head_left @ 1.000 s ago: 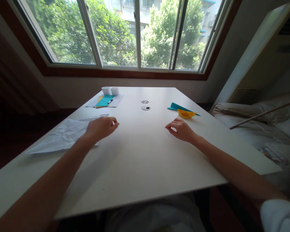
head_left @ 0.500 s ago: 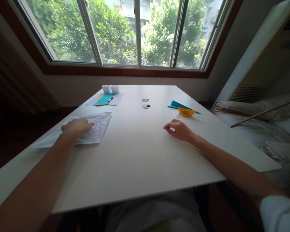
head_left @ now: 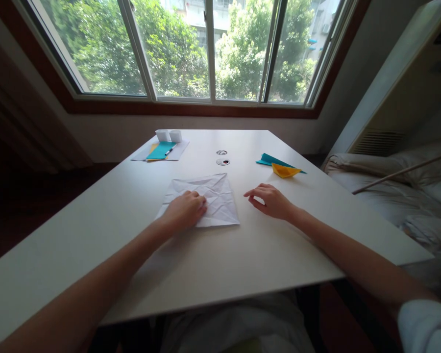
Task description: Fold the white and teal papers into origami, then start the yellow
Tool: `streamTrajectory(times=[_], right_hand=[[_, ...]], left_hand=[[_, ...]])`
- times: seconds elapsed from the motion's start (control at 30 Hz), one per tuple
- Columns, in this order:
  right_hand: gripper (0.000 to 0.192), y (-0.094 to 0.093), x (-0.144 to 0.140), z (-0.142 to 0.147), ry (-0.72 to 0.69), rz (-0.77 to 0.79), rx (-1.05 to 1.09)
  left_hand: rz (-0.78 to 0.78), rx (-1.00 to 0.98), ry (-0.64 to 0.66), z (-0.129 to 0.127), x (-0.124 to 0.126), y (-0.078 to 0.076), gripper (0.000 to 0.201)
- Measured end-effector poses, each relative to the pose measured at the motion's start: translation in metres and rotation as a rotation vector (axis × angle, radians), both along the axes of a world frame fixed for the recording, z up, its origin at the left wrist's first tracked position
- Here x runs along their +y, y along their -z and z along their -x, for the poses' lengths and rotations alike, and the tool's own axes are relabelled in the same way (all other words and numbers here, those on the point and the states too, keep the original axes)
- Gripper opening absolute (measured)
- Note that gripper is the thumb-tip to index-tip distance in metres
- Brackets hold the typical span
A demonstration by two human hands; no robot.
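Creased white paper (head_left: 220, 196) is lying on the desk (head_left: 206, 264), mid-width, mostly left of center. It's looking nearly square; can't tell a long axis. Far-right corner is pointing toward the window (head_left: 210, 59), near edge is running left-right. Left hand (head_left: 185, 210) is resting on its left part, fingers sitting close together; can't tell if pinching. Right hand (head_left: 270, 201) is staying clear, just right of the paper, fingers curling loosely, thumb standing apart. Yellow paper boat (head_left: 284, 170) and teal folded paper (head_left: 271, 161) are lying beyond it.
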State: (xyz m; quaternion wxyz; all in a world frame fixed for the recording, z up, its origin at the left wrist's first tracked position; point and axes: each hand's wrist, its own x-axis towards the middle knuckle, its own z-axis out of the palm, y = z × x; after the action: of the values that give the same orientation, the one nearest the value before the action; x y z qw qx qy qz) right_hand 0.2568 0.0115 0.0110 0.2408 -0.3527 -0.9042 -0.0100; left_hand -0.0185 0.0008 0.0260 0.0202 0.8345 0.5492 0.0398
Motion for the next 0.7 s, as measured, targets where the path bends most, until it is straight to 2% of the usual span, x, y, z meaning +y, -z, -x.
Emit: streamTrajectory(times=[0.03, 0.1, 0.2, 0.37, 0.57, 0.7], right_hand=[[0.022, -0.001, -0.002, 0.003, -0.011, 0.012, -0.007], [0.025, -0.001, -0.006, 0.007, -0.032, 0.042, -0.034], [0.030, 0.001, -0.008, 0.012, -0.056, 0.093, -0.108], [0.040, 0.011, -0.007, 0.012, -0.040, 0.205, -0.206], [0.080, 0.011, -0.010, 0.010, -0.010, 0.416, -0.304], [0.087, 0.008, -0.011, 0.007, 0.011, 0.473, -0.320]], left_hand=[[-0.042, 0.015, 0.084, -0.012, -0.008, 0.003, 0.032], [-0.077, 0.021, 0.171, -0.031, -0.023, 0.008, 0.033], [-0.098, -0.002, 0.213, -0.045, -0.036, 0.015, 0.034], [-0.139, -0.015, 0.151, -0.049, -0.040, 0.026, 0.042], [0.037, -0.009, 0.103, -0.046, -0.031, 0.037, 0.064], [0.122, -0.009, 0.091, -0.041, -0.026, 0.036, 0.079]])
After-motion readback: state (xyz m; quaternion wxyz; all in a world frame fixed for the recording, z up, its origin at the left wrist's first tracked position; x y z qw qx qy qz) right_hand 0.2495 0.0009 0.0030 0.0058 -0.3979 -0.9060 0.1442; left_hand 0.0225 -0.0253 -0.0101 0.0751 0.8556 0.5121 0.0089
